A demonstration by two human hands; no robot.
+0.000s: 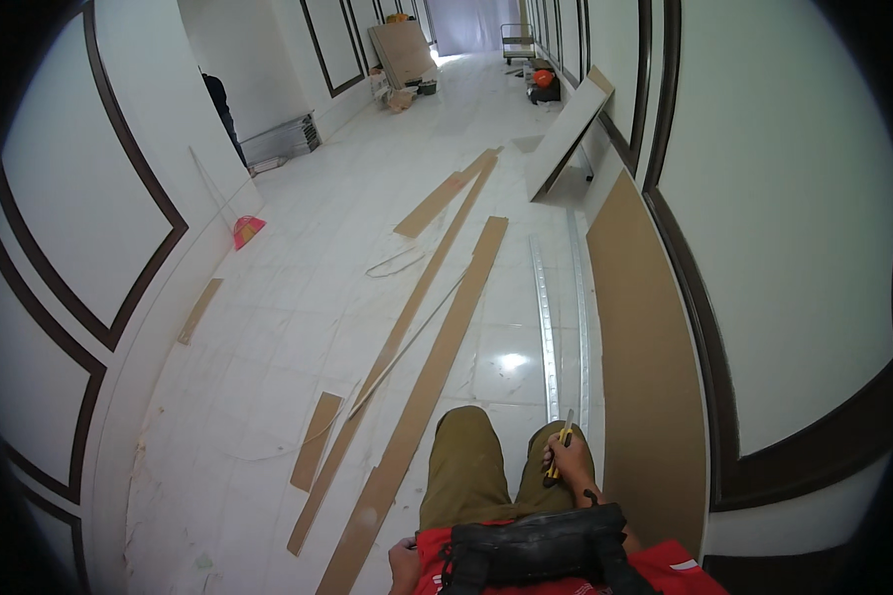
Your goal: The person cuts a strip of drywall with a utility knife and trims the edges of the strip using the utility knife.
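My right hand [567, 458] rests over my right knee, its fingers wrapped round a yellow and black utility knife [554, 470]. The knife's blade points up and away from me. Low beside my hip, my left hand [404, 565] is partly covered by red clothing, and its fingers do not show well enough to read. Just past my right knee, a perforated silver metal strip [544, 327] lies lengthwise on the floor. To the left of my legs, a long brown board strip [446, 347] runs away from me.
More brown strips [407, 338] and a short piece [318, 441] lie at left. A large brown sheet [650, 367] is against the right wall, with a white-faced board [571, 134] leaning farther off. A pink dustpan [249, 232] stands by the left wall; a trolley [518, 45] is far back.
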